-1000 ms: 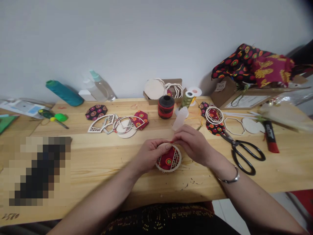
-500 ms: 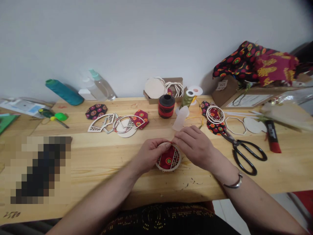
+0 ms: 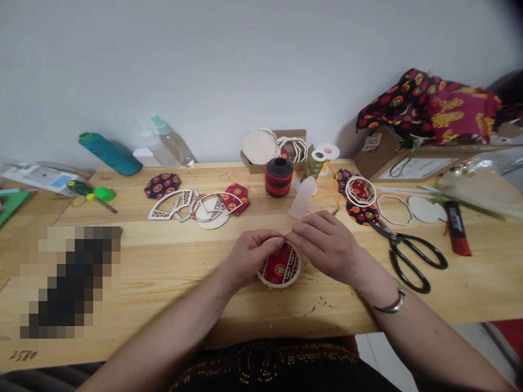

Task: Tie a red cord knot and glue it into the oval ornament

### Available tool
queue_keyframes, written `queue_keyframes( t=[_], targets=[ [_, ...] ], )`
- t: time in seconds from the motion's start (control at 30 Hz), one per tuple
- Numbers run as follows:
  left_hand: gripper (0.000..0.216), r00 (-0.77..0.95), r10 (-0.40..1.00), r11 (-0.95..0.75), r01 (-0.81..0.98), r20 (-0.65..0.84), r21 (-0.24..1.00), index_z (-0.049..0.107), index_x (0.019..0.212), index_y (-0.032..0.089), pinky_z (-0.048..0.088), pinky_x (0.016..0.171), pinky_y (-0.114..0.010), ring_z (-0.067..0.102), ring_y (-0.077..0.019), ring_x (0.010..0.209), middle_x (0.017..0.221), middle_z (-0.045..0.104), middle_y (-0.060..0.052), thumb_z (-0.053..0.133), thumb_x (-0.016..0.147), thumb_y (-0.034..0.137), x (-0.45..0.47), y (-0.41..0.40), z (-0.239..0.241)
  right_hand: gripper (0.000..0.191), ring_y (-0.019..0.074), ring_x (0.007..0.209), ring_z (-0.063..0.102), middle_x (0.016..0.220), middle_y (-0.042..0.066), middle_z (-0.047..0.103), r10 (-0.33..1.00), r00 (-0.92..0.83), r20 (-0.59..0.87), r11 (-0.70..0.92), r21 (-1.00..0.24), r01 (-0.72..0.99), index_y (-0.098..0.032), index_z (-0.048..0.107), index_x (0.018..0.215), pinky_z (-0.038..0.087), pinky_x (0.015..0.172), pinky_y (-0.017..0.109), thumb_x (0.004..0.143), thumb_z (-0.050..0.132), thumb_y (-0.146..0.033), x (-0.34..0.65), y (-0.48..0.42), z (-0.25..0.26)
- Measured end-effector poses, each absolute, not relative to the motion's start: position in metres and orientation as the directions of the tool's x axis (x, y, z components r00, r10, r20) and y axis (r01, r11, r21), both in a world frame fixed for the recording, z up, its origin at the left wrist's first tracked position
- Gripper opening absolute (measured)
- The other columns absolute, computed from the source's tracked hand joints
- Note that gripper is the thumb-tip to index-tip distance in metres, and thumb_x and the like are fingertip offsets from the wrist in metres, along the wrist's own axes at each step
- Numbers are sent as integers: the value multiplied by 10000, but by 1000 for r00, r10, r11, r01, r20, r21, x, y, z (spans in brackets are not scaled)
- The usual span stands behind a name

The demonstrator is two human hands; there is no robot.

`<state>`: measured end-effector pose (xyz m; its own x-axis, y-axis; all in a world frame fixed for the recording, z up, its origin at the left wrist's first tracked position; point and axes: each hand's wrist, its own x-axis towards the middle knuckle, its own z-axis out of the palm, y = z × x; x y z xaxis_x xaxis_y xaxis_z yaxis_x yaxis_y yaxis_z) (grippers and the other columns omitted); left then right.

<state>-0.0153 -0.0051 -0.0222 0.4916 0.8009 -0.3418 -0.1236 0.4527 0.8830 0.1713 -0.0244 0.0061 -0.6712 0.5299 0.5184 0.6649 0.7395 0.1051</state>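
A round wooden lattice frame with red patterned fabric (image 3: pixel 281 268) rests on the wooden table (image 3: pixel 163 261) in front of me. My left hand (image 3: pixel 250 256) grips its left rim, fingers curled over the top edge. My right hand (image 3: pixel 326 243) pinches at the frame's upper edge, fingertips meeting the left thumb; a bracelet sits on that wrist. What the pinch holds is too small to see.
Black scissors (image 3: pixel 408 253) lie to the right, beside wooden rings and fabric pieces (image 3: pixel 360 191). A red-black thread spool (image 3: pixel 278 177), a small white bottle (image 3: pixel 301 197), fan-shaped cutouts (image 3: pixel 196 206), a teal cone (image 3: pixel 108 154) and boxes with fabric (image 3: pixel 425 109) line the back.
My right hand has shifted slightly left and closed in on the frame's top edge. The frame and left hand stay nearly in place.
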Motion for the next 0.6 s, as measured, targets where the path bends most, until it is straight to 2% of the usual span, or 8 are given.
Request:
queue_keyframes(
  t=[0.1, 0.2, 0.3, 0.37, 0.4, 0.47, 0.6],
  targets=[
    [165, 495, 801, 454, -136, -337, 880, 736, 821, 168, 464, 671, -217, 605, -107, 678, 749, 716, -9, 701, 706, 281, -16, -6, -23, 154, 190, 814, 541, 863, 74, 664, 547, -664, 509, 744, 67, 665, -142, 617, 953, 421, 683, 342, 864, 493, -121, 172, -24, 5],
    [163, 482, 802, 472, -150, -353, 869, 737, 837, 184, 473, 660, -208, 614, -100, 673, 768, 723, -5, 707, 703, 271, -16, -5, -23, 153, 198, 809, 556, 891, 87, 664, 574, -577, 581, 736, -56, 675, -143, 607, 968, 438, 682, 351, 833, 535, -145, 173, -24, 4],
    [173, 467, 786, 522, -150, -405, 840, 734, 840, 183, 479, 619, -202, 619, -95, 626, 722, 719, -3, 713, 698, 280, -15, -6, -22, 108, 181, 767, 564, 848, 80, 640, 609, -272, 745, 661, -288, 693, -160, 601, 898, 451, 662, 333, 814, 540, -128, 177, -23, 4],
    [182, 473, 762, 559, -139, -442, 817, 732, 841, 178, 485, 599, -210, 628, -104, 611, 700, 718, -11, 707, 703, 294, -15, -6, -21, 98, 169, 748, 554, 800, 55, 607, 631, -15, 776, 559, -441, 702, -180, 590, 855, 448, 671, 327, 818, 524, -118, 181, -21, 3],
    [185, 476, 755, 570, -134, -451, 811, 731, 844, 177, 489, 597, -217, 634, -110, 612, 699, 719, -16, 704, 706, 298, -15, -6, -20, 94, 172, 760, 549, 806, 51, 598, 648, 74, 758, 505, -500, 704, -186, 587, 866, 446, 683, 332, 821, 524, -133, 183, -18, 3],
    [190, 477, 753, 570, -130, -453, 811, 728, 858, 178, 496, 612, -229, 641, -116, 626, 717, 722, -20, 698, 710, 295, -15, -7, -20, 139, 194, 833, 547, 897, 67, 604, 720, 130, 682, 421, -577, 700, -192, 585, 959, 444, 722, 354, 829, 536, -201, 186, -13, 0],
    [202, 470, 783, 516, -126, -407, 847, 722, 885, 178, 487, 625, -220, 631, -106, 636, 741, 718, -15, 688, 722, 292, -16, -7, -21, 355, 246, 1011, 514, 1097, 102, 600, 879, -2, 477, 347, -638, 687, -196, 555, 1124, 429, 826, 408, 804, 591, -345, 186, -2, -12]
  ],
)
